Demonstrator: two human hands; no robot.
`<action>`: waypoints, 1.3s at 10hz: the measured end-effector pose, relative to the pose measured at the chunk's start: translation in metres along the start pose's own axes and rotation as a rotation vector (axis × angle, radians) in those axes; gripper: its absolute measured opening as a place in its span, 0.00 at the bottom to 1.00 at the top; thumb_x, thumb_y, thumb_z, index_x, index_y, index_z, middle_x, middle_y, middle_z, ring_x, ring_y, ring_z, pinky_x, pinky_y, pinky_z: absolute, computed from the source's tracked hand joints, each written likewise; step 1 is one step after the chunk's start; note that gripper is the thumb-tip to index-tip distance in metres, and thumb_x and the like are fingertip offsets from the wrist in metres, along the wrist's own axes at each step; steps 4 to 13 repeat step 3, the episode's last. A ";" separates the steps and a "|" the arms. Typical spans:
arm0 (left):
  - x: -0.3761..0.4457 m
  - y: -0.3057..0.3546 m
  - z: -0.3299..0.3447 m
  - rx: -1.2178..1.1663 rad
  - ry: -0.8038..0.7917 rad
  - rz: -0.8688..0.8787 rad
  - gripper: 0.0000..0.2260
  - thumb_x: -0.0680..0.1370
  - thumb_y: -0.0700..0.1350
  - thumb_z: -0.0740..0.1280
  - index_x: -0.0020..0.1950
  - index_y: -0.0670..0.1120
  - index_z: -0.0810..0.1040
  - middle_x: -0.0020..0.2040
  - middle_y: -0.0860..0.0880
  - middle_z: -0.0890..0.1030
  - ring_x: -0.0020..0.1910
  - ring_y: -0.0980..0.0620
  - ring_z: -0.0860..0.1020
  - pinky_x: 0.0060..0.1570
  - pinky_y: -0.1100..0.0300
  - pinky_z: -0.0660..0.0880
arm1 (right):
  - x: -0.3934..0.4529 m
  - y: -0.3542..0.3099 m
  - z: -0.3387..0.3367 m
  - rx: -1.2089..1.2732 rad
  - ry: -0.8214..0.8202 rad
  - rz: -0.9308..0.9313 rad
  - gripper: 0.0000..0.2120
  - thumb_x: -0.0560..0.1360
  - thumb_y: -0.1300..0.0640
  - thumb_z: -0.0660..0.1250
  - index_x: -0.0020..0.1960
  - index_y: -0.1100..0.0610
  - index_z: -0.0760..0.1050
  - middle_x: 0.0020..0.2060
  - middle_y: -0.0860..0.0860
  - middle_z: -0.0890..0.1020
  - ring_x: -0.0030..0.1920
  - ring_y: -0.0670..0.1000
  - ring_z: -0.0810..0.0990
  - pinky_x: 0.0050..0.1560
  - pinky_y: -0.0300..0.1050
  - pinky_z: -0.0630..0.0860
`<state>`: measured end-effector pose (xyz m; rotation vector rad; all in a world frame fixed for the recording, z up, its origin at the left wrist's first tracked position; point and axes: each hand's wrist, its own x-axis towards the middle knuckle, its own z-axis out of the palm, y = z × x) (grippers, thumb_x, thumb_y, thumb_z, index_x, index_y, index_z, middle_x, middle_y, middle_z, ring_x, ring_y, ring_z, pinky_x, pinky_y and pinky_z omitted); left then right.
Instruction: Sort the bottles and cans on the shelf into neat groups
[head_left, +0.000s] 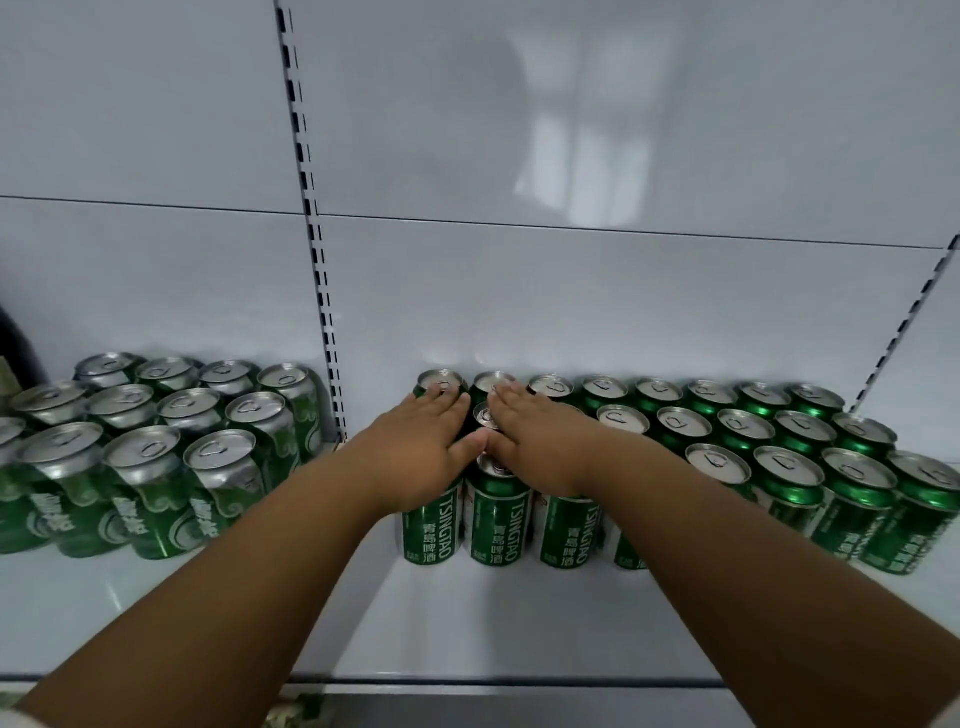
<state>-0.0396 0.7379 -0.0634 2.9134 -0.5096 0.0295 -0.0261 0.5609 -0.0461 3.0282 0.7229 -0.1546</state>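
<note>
A block of dark green Tsingtao cans stands in rows on the right half of the white shelf. My left hand lies flat, fingers straight, on the tops of the leftmost column of that block. Beside it my right hand lies flat on the cans one column over, and the two thumbs nearly meet above a can in the front row. A separate group of lighter green cans with silver shoulders stands on the left half of the shelf.
A slotted upright runs down the white back panel between the two can groups. A second slotted upright slants at the right. A dark object shows at the far left edge. Bare shelf lies in front of the cans.
</note>
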 end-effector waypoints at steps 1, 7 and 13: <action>0.000 0.000 0.001 -0.025 -0.032 -0.008 0.29 0.83 0.59 0.44 0.81 0.48 0.46 0.81 0.49 0.46 0.79 0.54 0.43 0.76 0.58 0.40 | 0.001 0.000 0.003 0.005 -0.011 0.008 0.32 0.83 0.41 0.41 0.80 0.58 0.41 0.80 0.53 0.42 0.79 0.49 0.40 0.78 0.49 0.43; -0.022 0.007 -0.008 -0.508 0.182 -0.072 0.20 0.85 0.48 0.53 0.78 0.49 0.61 0.78 0.49 0.61 0.78 0.48 0.56 0.72 0.62 0.49 | -0.010 -0.001 -0.006 0.175 0.090 -0.009 0.30 0.84 0.44 0.46 0.80 0.57 0.44 0.80 0.53 0.46 0.79 0.50 0.43 0.76 0.45 0.42; -0.022 0.007 -0.008 -0.508 0.182 -0.072 0.20 0.85 0.48 0.53 0.78 0.49 0.61 0.78 0.49 0.61 0.78 0.48 0.56 0.72 0.62 0.49 | -0.010 -0.001 -0.006 0.175 0.090 -0.009 0.30 0.84 0.44 0.46 0.80 0.57 0.44 0.80 0.53 0.46 0.79 0.50 0.43 0.76 0.45 0.42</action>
